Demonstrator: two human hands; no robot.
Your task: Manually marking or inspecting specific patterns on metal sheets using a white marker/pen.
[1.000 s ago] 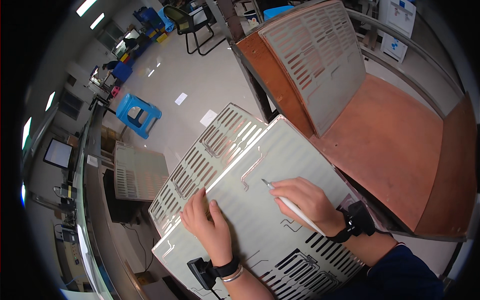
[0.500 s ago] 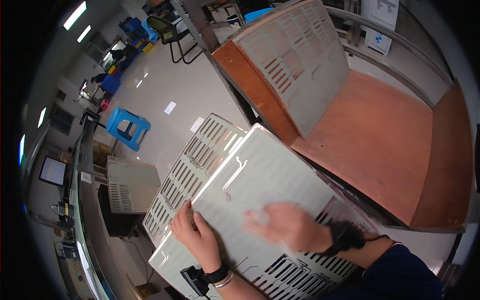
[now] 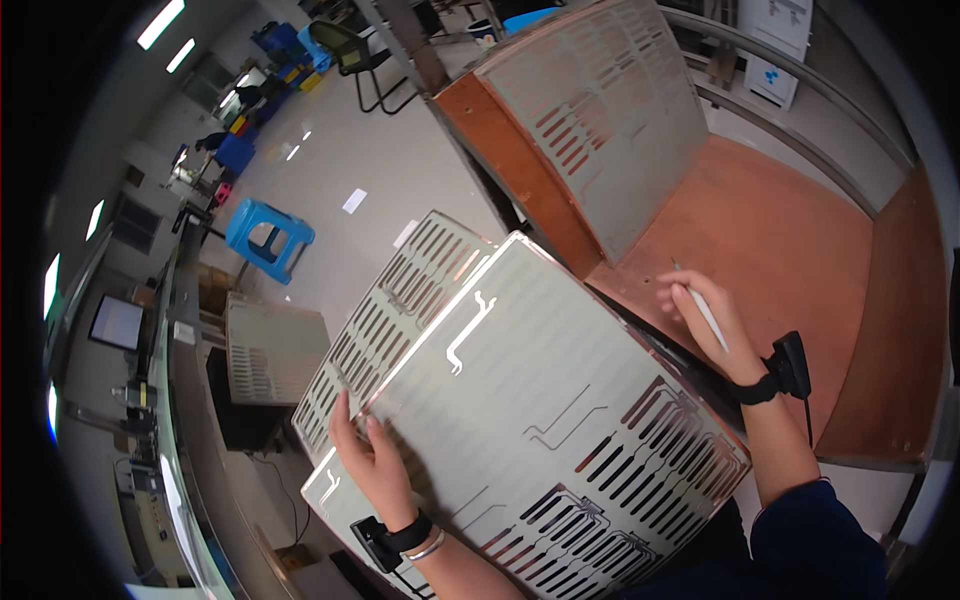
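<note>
A large flat pale grey-green panel (image 3: 560,340) with coppery edges lies tilted before me, marked with dark slot shapes and thin trace lines. My left hand (image 3: 375,455) rests at its left edge, fingers stretched out and apart over the rim. To the right of the panel, my right hand (image 3: 705,315) is raised in front of the copper-coloured board, closed around a slim white pen-like tool (image 3: 711,321) with a thin dark tip. Under the front panel's far-left side, a second slotted panel (image 3: 385,320) sticks out.
Another patterned panel (image 3: 610,130) leans upright at the far end of the copper-coloured board (image 3: 760,280), which has raised sides. Metal rails (image 3: 800,70) run behind it. On the left stand a further slotted panel (image 3: 275,350) and a blue stool (image 3: 268,240).
My right hand has swung from over the panel up and right, off its surface, baring the pattern beneath. My left hand stays at the edge. The view has shifted slightly.
</note>
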